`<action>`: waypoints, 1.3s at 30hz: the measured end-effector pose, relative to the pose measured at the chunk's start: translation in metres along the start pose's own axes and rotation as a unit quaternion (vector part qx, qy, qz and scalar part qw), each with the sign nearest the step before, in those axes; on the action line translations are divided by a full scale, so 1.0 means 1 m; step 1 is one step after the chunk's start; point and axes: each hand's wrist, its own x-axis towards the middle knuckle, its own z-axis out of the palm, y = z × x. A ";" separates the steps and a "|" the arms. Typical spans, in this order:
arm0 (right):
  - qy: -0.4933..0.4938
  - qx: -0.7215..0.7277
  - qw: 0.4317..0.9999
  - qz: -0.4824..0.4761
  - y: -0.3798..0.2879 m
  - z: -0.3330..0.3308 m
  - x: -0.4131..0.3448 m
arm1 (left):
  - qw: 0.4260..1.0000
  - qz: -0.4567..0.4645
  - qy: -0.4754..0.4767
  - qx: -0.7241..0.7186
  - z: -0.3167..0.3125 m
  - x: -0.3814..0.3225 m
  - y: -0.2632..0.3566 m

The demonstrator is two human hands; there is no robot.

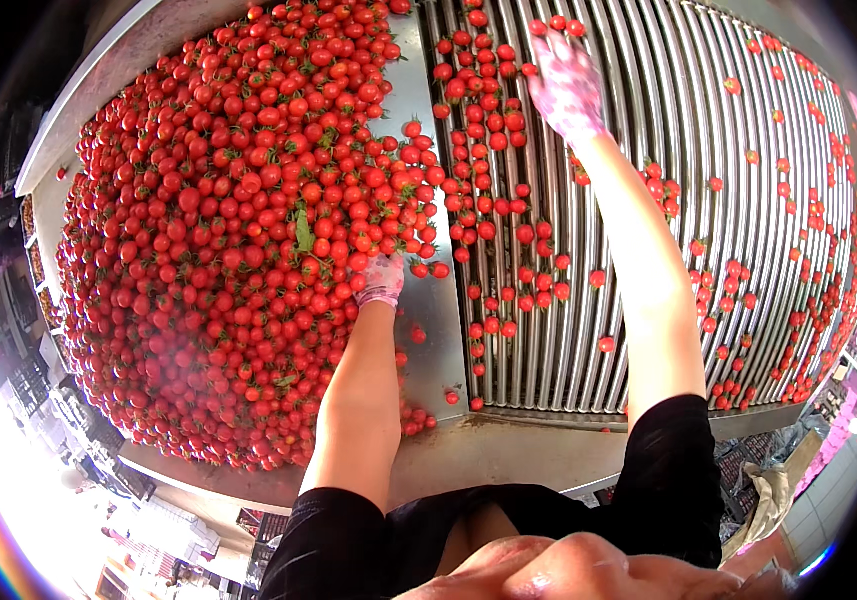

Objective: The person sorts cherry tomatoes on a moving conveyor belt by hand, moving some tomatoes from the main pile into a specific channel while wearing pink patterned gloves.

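Note:
A large heap of cherry tomatoes (195, 247), many with green calyxes, fills the left side. My left hand (383, 277), in a pink-patterned glove, reaches into the right edge of this heap; tomatoes hide its fingers. To the right lies a roller conveyor (578, 330) of parallel metal rollers, with loose tomatoes (481, 127) scattered along it. Over its far part is my right hand (567, 86), gloved alike, slightly blurred, fingers extended. Several tomatoes (557, 24) sit at its fingertips, and none shows in its grasp.
Between heap and rollers runs a smooth metal plate (432, 330) with a few tomatoes on it. A metal ledge (518, 450) borders the near side. A raised wall (83, 97) bounds the heap at far left. Green leaf pieces (304, 229) lie among the tomatoes. Dark crates (30, 382) stand beyond, lower left.

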 end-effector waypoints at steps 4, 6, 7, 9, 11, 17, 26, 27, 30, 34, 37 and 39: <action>-0.129 0.031 0.991 -0.037 -0.043 0.015 0.034 | 0.997 0.010 -0.068 0.019 -0.010 0.002 0.014; -0.186 0.000 0.982 -0.036 -0.063 0.019 0.026 | 0.998 0.012 -0.054 0.034 -0.003 0.002 0.011; -0.204 -0.039 0.977 -0.045 -0.075 0.017 0.016 | 0.998 0.008 -0.044 0.042 -0.001 0.001 0.004; -0.200 -0.069 0.974 -0.084 -0.079 0.006 -0.011 | 0.998 0.023 -0.012 0.053 0.005 0.000 -0.007; -0.201 -0.070 0.972 -0.101 -0.085 -0.001 -0.050 | 0.999 0.031 0.011 0.040 0.009 0.000 -0.013; -0.207 0.034 0.954 -0.214 -0.070 -0.021 -0.217 | 0.996 -0.010 -0.086 0.005 -0.006 0.004 0.004; -0.353 0.066 0.893 -0.270 -0.040 -0.059 -0.400 | 0.999 -0.010 -0.040 -0.009 0.000 0.005 0.001; -0.318 0.036 0.903 -0.285 -0.031 -0.054 -0.403 | 0.999 -0.007 -0.037 -0.004 0.002 0.004 0.001; -0.251 0.034 0.950 -0.182 -0.005 -0.052 -0.384 | 0.999 0.017 -0.033 -0.011 0.000 0.005 0.002; -0.058 0.013 0.995 -0.082 0.022 -0.042 -0.332 | 0.999 0.036 -0.013 -0.011 -0.009 0.004 0.004; -0.002 0.011 1.000 0.029 0.014 -0.031 -0.307 | 0.994 -0.017 -0.105 0.023 -0.015 0.008 0.016; -0.038 -0.015 0.998 0.039 -0.009 -0.023 -0.319 | 0.997 -0.012 -0.078 0.021 -0.016 0.006 0.019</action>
